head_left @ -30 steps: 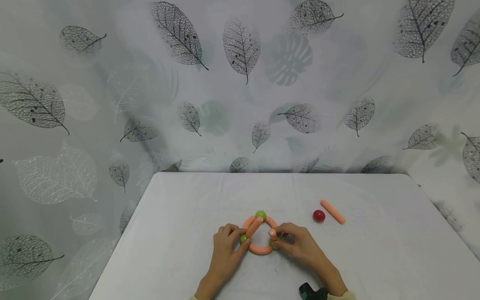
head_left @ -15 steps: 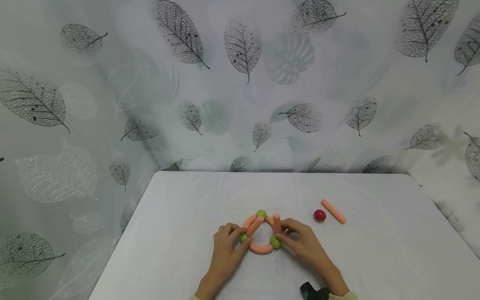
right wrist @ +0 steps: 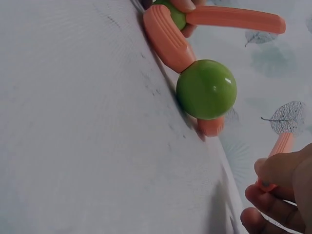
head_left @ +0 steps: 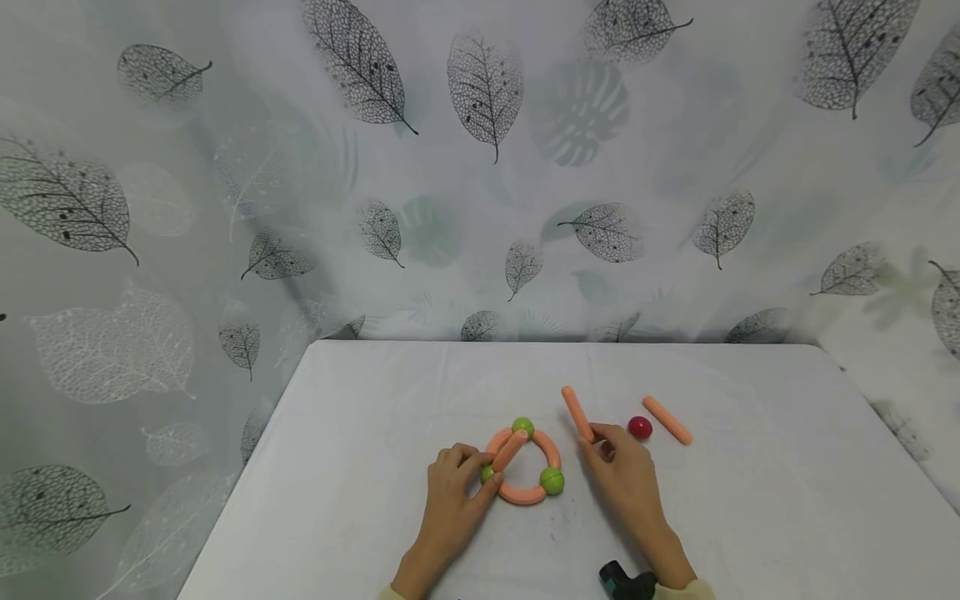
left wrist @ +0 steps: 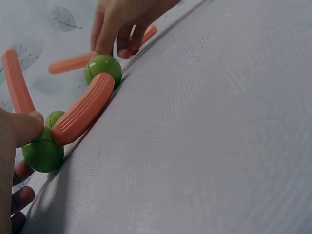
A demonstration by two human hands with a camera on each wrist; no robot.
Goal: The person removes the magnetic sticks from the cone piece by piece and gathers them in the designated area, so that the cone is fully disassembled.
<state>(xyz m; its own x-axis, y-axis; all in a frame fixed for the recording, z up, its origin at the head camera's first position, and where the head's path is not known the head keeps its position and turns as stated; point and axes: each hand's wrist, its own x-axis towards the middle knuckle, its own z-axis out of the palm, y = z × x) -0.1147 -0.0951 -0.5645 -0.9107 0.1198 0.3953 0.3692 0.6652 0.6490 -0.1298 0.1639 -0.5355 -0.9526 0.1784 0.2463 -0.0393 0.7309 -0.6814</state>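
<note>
A ring of curved orange rods [head_left: 522, 495] joined by green balls lies on the table. My left hand [head_left: 456, 492] grips the ring's left green ball [left wrist: 44, 155], its thumb against the ball's upper side. From that ball a straight orange rod [left wrist: 18, 83] sticks up. To the right of the ring, my right hand [head_left: 626, 475] pinches another straight orange rod [head_left: 576, 412] by its lower end, apart from the ring. Nothing is attached on top of the right green ball [right wrist: 206, 89]. The far green ball [head_left: 522, 427] sits at the back of the ring.
A red ball [head_left: 640, 427] lies just beyond my right hand, with a loose orange rod [head_left: 667, 420] beside it. The white-covered table [head_left: 375, 400] ends at a leaf-printed curtain [head_left: 480, 183]. A dark device [head_left: 626, 581] is on the right wrist.
My right hand has lifted the straight rod off the right green ball and carried it right and away from the ring. My left hand stays on its ball.
</note>
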